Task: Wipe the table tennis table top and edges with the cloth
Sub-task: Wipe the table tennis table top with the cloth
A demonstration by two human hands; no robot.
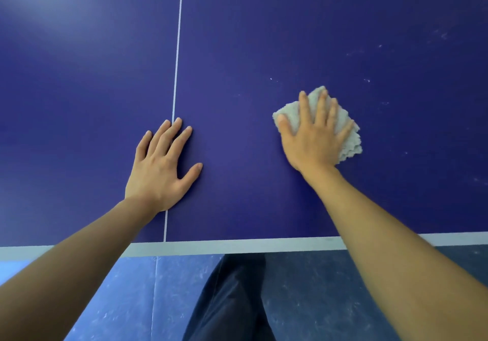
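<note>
The light falls bright and even over the counter (264, 37), with a pale, hazy sheen at its far left and a deeper blue toward the right. My left hand (161, 166) casts only a short, soft shadow along its right side. The fingertips of my right hand (314, 140) look slightly smeared, as does the fringe of the cloth (348, 140). The wide lens tilts and bows the white edge line (237, 247), and the floor (317, 288) below is soft.

Your left hand (162, 166) lies flat on the table (264, 37) over its centre line (177, 50); your right hand (315, 132) presses the cloth (348, 129) further right.
</note>
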